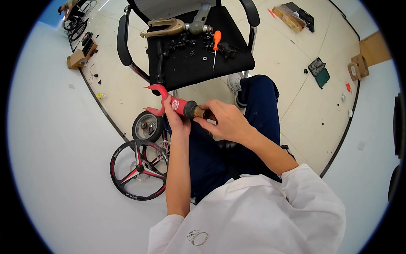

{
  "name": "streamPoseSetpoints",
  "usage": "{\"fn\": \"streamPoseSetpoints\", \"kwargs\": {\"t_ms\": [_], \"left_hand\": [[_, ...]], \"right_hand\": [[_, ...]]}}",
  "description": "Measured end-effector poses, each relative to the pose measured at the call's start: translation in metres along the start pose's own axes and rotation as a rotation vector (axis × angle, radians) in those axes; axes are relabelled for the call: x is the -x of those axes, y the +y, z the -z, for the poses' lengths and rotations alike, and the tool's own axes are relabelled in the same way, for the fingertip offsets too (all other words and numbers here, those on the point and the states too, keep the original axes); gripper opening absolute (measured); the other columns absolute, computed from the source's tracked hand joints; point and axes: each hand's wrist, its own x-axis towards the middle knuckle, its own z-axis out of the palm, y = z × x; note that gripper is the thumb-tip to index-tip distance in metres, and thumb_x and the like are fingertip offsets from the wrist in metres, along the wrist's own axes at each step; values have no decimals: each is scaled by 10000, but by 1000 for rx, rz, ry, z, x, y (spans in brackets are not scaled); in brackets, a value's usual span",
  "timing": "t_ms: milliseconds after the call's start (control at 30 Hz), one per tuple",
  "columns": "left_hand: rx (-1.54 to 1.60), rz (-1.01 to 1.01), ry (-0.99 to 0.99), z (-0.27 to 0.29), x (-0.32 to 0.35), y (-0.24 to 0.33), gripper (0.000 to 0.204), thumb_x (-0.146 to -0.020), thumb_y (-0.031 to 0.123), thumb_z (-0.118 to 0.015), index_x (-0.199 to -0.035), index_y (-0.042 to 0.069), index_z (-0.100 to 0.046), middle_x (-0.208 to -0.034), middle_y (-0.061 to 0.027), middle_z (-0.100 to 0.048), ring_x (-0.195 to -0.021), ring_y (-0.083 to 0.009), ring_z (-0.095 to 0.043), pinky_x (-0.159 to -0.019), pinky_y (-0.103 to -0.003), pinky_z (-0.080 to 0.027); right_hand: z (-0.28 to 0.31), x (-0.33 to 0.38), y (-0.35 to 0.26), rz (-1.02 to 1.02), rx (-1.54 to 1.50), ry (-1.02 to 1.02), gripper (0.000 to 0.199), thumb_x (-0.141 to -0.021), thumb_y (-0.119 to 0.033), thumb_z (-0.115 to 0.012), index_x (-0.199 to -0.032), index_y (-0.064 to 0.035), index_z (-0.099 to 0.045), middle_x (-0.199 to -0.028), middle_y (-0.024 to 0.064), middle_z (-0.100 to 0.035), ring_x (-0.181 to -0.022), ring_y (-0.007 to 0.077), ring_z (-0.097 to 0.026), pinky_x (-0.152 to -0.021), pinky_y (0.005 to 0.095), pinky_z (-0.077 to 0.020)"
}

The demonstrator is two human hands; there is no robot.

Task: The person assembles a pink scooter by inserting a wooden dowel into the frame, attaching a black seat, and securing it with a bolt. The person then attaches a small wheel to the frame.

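In front of my lap I hold a small red bike fork (178,106) nearly level, its two curved prongs toward the left. My left hand (175,120) is closed round the red part from below, beside the prongs. Past a black collar (190,109), a brass-coloured end (199,112) points right. My right hand (224,120) closes its fingers and thumb on that end; the fingers hide its tip. On the black chair seat (186,72) ahead lie a gold and grey fork (169,28), an orange-handled screwdriver (217,40) and several small black parts (179,43).
Left of my legs, a spoked wheel (139,169) and a smaller tyred wheel (147,126) lean together. A green tool case (321,76), a cardboard box (358,67) and a yellowish box (289,19) are on the floor at right. Far left, another person (72,8) is beside a wheeled thing.
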Motion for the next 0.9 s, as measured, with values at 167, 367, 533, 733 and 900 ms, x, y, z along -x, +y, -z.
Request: {"fn": "streamPoseSetpoints", "kwargs": {"t_ms": [167,367,533,733,900], "left_hand": [[40,16,4,4,2,-2,296,-847,382,-644,-905,125,-510,-746,-43,-586,-696,-181,-617,-673,-338,-537],[63,-22,-5,-6,7,-2,240,-863,343,-633,-879,140,-507,-739,-18,-556,-673,-160,-589,-655,-323,-519],[70,-10,41,-11,12,-2,236,-882,337,-621,-920,135,-507,-758,4,-535,-713,-140,-588,-687,-315,-510],[68,-4,55,-12,15,-2,229,-890,315,-620,-938,123,-504,-778,10,-524,-731,-132,-588,-700,-315,-510],[67,-32,85,-17,14,-4,220,-874,311,-626,-904,138,-493,-751,3,-536,-687,-141,-585,-656,-320,-514]], "right_hand": [[10,-3,3,226,151,-62,265,-808,-179,-740,-972,-39,-586,-811,109,-620,-700,302,-638,-621,371,-522],[12,-5,8,173,31,-60,263,-793,-149,-763,-951,-26,-594,-764,88,-620,-602,261,-625,-574,333,-508],[4,0,1,-53,-123,-11,262,-796,-142,-767,-935,-10,-589,-689,102,-625,-564,231,-613,-555,314,-500],[9,-3,3,83,16,-46,277,-778,-141,-775,-925,-9,-581,-713,102,-613,-593,253,-627,-577,334,-508],[22,-13,-1,147,75,-128,286,-793,-189,-756,-910,-10,-566,-735,113,-606,-621,293,-632,-599,372,-513]]}}
